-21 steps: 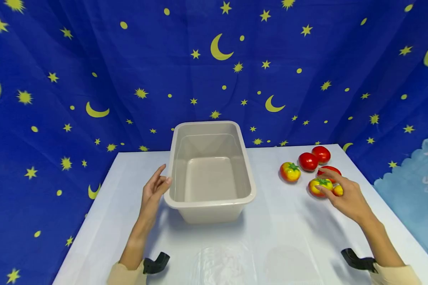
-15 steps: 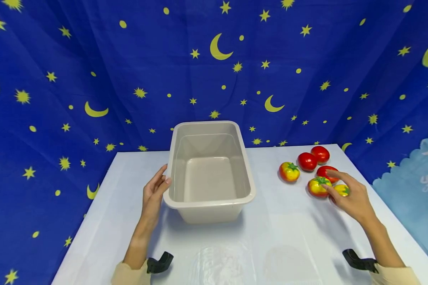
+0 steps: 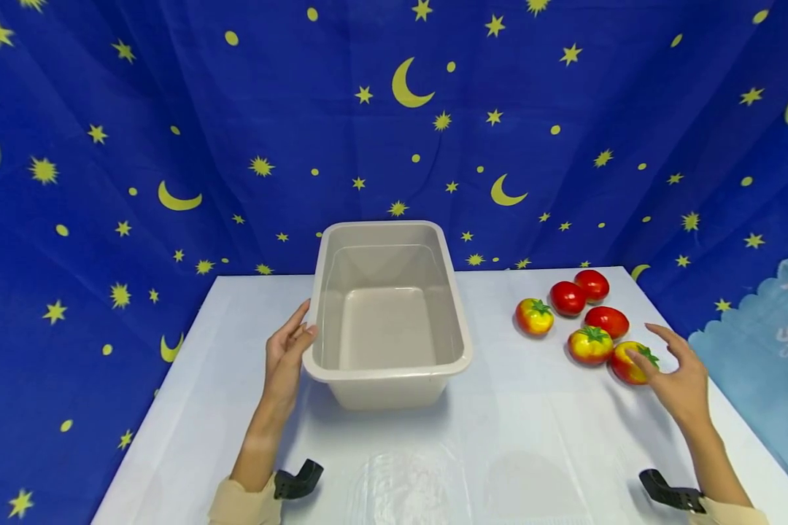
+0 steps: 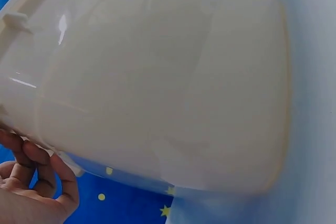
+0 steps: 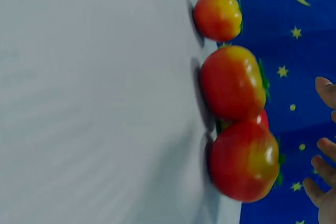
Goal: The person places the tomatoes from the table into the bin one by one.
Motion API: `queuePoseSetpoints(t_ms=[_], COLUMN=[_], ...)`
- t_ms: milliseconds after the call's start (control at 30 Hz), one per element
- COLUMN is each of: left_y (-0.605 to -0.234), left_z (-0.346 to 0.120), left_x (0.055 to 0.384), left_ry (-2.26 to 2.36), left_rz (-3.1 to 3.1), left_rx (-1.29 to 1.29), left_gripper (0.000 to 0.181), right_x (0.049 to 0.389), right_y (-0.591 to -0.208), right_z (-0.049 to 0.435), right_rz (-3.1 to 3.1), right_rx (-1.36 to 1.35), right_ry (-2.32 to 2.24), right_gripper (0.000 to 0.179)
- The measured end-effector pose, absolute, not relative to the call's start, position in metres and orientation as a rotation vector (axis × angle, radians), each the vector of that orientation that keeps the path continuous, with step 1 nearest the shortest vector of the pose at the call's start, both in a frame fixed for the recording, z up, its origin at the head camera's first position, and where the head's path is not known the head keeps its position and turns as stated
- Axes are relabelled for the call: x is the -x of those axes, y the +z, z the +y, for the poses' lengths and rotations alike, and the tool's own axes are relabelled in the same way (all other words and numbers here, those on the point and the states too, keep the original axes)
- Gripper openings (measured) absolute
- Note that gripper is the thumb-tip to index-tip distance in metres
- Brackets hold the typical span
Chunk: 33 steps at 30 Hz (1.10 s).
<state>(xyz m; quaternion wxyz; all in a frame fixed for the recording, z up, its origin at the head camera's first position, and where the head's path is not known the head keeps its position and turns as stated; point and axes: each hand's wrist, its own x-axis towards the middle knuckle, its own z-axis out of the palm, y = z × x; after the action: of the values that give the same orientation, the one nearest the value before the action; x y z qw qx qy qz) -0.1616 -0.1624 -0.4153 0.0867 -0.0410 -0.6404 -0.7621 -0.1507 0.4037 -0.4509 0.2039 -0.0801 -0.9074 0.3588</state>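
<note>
We see the front red-and-yellow tomato [image 3: 625, 364] well to the right of the beige basin [image 3: 387, 394]; the right hand [image 3: 684, 383] is poised at its far side from the basin, thumb and fingers spread, though we cannot tell whether the thumb touches it; at the basin's left rim, the left hand [image 3: 284, 364] grips with bent fingers. Also right of the basin we count two other red-and-yellow tomatoes [image 3: 534, 317] and three red tomatoes [image 3: 568, 299]; behind it hangs a blue curtain [image 3: 289, 131].
</note>
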Motion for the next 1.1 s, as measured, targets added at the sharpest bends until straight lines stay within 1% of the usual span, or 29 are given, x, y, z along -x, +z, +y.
queuePoseSetpoints(t_ms=[367,800,1100], left_y=[-0.415,-0.416,-0.418], left_z=[-0.163,-0.162,-0.163], left_x=[0.162,0.161,0.163], left_ry=[-2.305,-2.315,-2.303], left_rz=[-1.898,-1.878,-1.881], left_rx=[0.109,0.104,0.117], left_gripper=[0.054,0.054,0.054], right_x=[0.148,0.147,0.150], right_y=[-0.472,-0.494,-0.497], right_z=[0.421,0.426,0.428], right_rz=[-2.599,-2.646,-2.676], right_rx=[0.273,0.360,0.444], right_ry=[0.975,0.975,1.090], right_gripper=[0.068,0.071,0.075])
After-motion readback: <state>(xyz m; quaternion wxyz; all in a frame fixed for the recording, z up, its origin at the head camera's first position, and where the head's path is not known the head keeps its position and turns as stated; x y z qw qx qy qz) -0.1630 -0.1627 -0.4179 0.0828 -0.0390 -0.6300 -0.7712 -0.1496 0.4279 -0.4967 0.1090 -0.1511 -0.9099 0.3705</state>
